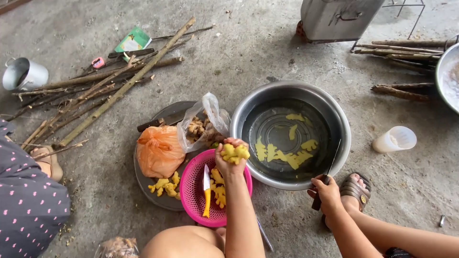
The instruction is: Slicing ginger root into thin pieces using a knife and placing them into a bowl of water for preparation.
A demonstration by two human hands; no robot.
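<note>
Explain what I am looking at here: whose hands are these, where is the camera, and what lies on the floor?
There is no machine here. The one picture comes from a camera on a person's head, looking down at their bare hands. The left hand holds up a knobbly piece of peeled yellow ginger. The right hand grips a dark-handled knife at the rim of a round steel basin of water with floating peeled pieces. On the concrete floor lie a pink plastic basket with a yellow-handled knife, an orange plastic bag and long dry sticks. The dotted fabric at the left belongs to another person.
</note>
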